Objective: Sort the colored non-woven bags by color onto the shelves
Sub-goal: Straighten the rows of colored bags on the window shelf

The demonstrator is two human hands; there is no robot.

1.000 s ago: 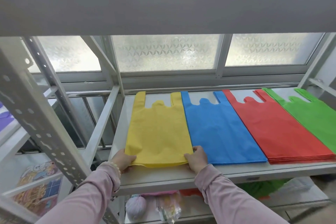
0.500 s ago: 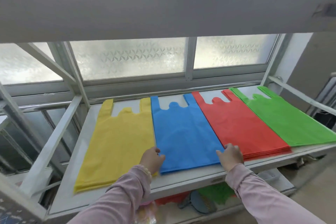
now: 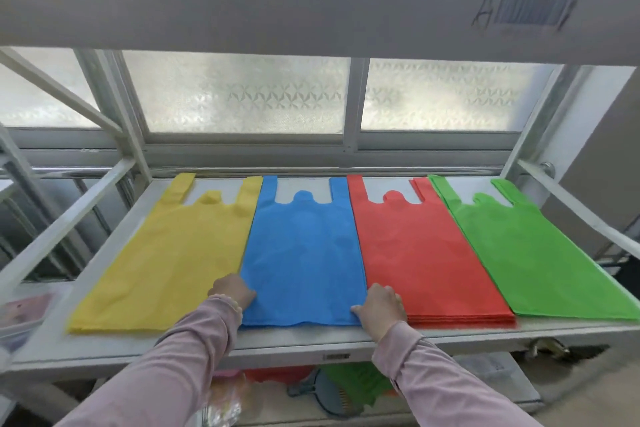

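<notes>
Both hands at blue bag (image 3: 304,253) corners

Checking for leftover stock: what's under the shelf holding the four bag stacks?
Below the shelf a lower level shows red bags, green bags and a blue-grey handled object. The shelf edge and both sleeves cover the rest, so counts cannot be told.

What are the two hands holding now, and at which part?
The blue bags: the left hand and the right hand are on the stack's two near bottom corners. Whether they grip or only press cannot be told.
</notes>
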